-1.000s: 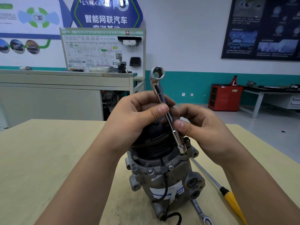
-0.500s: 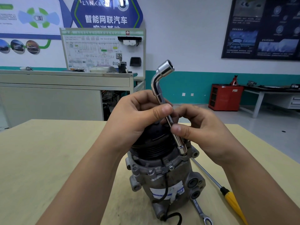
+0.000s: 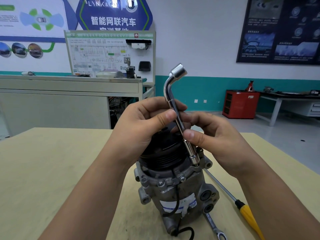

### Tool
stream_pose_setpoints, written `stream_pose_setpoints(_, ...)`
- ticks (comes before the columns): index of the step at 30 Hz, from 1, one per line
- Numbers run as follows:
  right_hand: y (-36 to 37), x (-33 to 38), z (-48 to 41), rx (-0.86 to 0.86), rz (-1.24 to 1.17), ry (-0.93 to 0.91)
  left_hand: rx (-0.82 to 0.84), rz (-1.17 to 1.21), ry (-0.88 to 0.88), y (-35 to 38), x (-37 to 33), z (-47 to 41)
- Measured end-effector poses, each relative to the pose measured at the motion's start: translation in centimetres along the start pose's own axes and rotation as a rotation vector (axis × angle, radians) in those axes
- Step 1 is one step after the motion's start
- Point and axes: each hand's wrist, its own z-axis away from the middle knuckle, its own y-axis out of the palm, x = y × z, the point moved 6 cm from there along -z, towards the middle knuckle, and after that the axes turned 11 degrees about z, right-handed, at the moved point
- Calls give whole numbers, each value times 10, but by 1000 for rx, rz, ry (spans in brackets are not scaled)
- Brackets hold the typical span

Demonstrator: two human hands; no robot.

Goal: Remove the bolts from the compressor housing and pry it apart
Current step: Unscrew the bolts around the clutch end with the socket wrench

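Note:
A grey metal compressor (image 3: 174, 193) stands upright on the wooden table (image 3: 52, 170), its black pulley (image 3: 162, 153) on top and a black cable hanging down its front. A chrome L-shaped socket wrench (image 3: 180, 118) stands nearly upright, its lower socket set on a bolt at the housing's top right rim. My left hand (image 3: 143, 125) pinches the wrench shaft between thumb and fingers, over the pulley. Lower down the shaft, my right hand (image 3: 213, 135) pinches it too. The wrench's bent upper socket points up and to the right.
A screwdriver with a yellow handle (image 3: 245, 213) lies on the table right of the compressor. A combination wrench (image 3: 214, 226) lies next to the compressor's base. Behind the table are a grey workbench (image 3: 69, 94), a red cabinet (image 3: 240, 104) and open floor.
The wrench has turned about its shaft: its bent top end swung from facing me to pointing up and right. Both hands stayed on the shaft; the compressor did not move.

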Motion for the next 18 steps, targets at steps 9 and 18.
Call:
stream_pose_setpoints(9, 2, 4, 0, 26, -26, -6, -93, 3, 21, -5, 0, -1)
stream_pose_setpoints(18, 1, 3, 0, 17, -18, -16, 42, 15, -35, 2, 2, 0)
